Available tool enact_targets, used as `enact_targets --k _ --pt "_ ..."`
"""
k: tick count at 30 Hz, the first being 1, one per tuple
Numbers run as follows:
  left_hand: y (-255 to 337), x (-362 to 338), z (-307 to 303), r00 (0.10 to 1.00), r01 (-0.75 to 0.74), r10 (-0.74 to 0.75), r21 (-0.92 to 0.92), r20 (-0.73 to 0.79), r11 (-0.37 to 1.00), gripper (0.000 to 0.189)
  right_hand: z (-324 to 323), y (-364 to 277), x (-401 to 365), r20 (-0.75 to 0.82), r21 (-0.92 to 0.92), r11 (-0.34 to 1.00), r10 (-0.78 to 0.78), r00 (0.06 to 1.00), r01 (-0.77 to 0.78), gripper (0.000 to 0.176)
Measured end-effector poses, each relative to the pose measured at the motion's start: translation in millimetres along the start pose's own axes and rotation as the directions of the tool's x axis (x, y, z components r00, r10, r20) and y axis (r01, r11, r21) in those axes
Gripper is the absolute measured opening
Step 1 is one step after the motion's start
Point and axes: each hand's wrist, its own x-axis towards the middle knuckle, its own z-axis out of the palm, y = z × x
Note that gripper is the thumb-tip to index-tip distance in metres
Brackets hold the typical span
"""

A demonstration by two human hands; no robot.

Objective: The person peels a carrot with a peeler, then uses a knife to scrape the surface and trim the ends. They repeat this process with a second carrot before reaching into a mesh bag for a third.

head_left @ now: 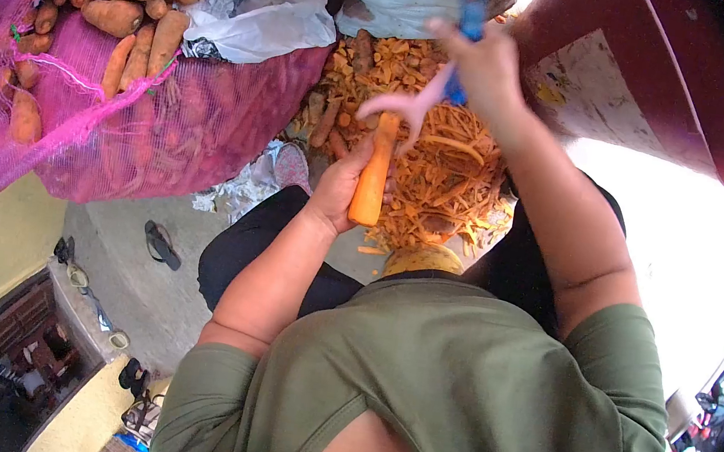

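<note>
My left hand (pixel 343 177) is closed round the lower part of a bright orange peeled carrot (pixel 371 182), which points up and away from me. In my right hand (pixel 492 72) is a Y-shaped peeler (pixel 430 97) with a pink forked head and a blue handle, blurred by motion. The fork of the peeler overlaps the carrot's upper tip in this view. Below and beyond both hands spreads a heap of orange peelings (pixel 455 170), with a few unpeeled carrots (pixel 324 124) along its left side.
An open pink mesh sack (pixel 240 116) full of unpeeled carrots (pixel 115 17) lies at the left, with white plastic (pixel 265 24) over its edge. A large maroon tub (pixel 641 89) stands at the right. A pale sack (pixel 389 3) is behind the peelings. One flip-flop (pixel 163 245) lies on the floor.
</note>
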Motion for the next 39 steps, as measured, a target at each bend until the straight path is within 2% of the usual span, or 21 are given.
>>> enact_targets --k 1,3,4,7,9,10,13,14,15,17,19,20,23,24,27,30,33,34,37,38,39 --pt "0 -1 6 0.996 -0.028 0.032 0.047 -0.089 0.999 0.039 8 -8 -17 0.093 -0.007 0.997 0.073 0.993 -0.072 0.036" --pt "1 -4 31 0.959 -0.069 0.107 0.148 -0.261 0.987 0.036 23 5 -42 0.286 -0.054 0.997 -0.034 0.958 0.052 0.037" --pt "0 -3 36 0.963 -0.087 0.131 0.188 -0.235 0.978 0.033 22 7 -45 0.304 -0.176 0.98 -0.033 0.952 0.09 0.038" --pt "-7 -1 14 0.985 -0.019 0.059 0.233 -0.164 0.972 0.031 10 16 -6 0.064 -0.181 0.983 0.014 0.998 -0.003 0.036" --pt "-2 -2 17 0.997 -0.022 0.031 0.13 -0.068 0.991 0.031 -10 19 22 -0.152 -0.106 0.986 -0.141 0.978 0.125 0.034" --pt "-1 -2 17 0.998 -0.019 0.024 0.095 -0.055 0.995 0.031 -16 21 32 -0.181 -0.098 0.984 -0.168 0.969 0.152 0.034" --pt "0 -1 14 0.997 -0.028 0.036 0.127 -0.062 0.992 0.03 -2 3 5 -0.036 0.039 0.999 0.006 0.999 -0.005 0.035" --pt "0 -1 12 0.996 -0.036 0.048 0.158 -0.072 0.987 0.03 5 -4 -12 0.067 0.003 0.999 0.036 0.997 -0.036 0.035" --pt "1 -1 11 0.997 -0.018 0.032 0.17 -0.076 0.985 0.031 12 3 -14 0.132 -0.096 0.993 -0.052 0.99 0.065 0.034" --pt "1 -3 9 0.996 0.021 -0.004 0.19 -0.087 0.981 0.031 4 8 -4 0.06 -0.097 0.993 -0.056 0.997 0.062 0.033" --pt "7 -6 25 1.0 0.021 -0.022 0.103 0.003 0.994 0.032 -10 20 23 -0.1 0.106 0.99 -0.084 0.991 0.095 0.032" --pt "8 -8 24 1.0 0.009 -0.012 0.109 0.025 0.994 0.032 -21 24 36 -0.185 -0.133 0.987 -0.116 0.976 0.093 0.03" --pt "8 -9 20 0.999 -0.006 0.013 0.168 -0.04 0.986 0.031 -19 21 34 -0.147 0.147 0.989 0.031 0.989 -0.009 0.029" --pt "8 -9 19 0.996 -0.007 0.024 0.192 -0.084 0.981 0.03 -11 10 20 -0.112 0.052 0.998 0.049 0.993 -0.043 0.031" --pt "10 -11 21 0.999 -0.01 0.021 0.325 -0.03 0.946 0.031 -8 16 19 -0.063 -0.069 0.997 -0.022 0.998 0.017 0.036" --pt "11 -11 17 0.997 -0.037 0.066 0.498 -0.042 0.866 0.031 -27 25 44 -0.157 -0.055 0.998 0.007 0.988 -0.016 0.038" --pt "5 -8 21 0.978 -0.061 0.191 0.757 -0.086 0.651 0.036 -10 -3 10 -0.035 -0.033 0.999 0.037 0.999 -0.038 0.036" --pt "6 -8 20 0.98 -0.032 0.17 0.757 -0.104 0.652 0.04 -3 12 8 0.012 -0.132 0.988 -0.083 0.996 0.084 0.032" --pt "7 -8 25 0.971 -0.069 0.222 0.777 -0.092 0.625 0.04 -15 29 30 -0.137 -0.024 0.985 -0.171 0.976 0.169 0.03" --pt "5 -8 24 0.964 -0.071 0.253 0.835 -0.082 0.545 0.04 -25 29 37 -0.146 -0.118 0.974 -0.209 0.967 0.193 0.029" --pt "2 -6 21 0.957 -0.071 0.281 0.885 -0.069 0.459 0.04 -25 25 34 -0.117 -0.077 0.987 -0.146 0.982 0.138 0.029"
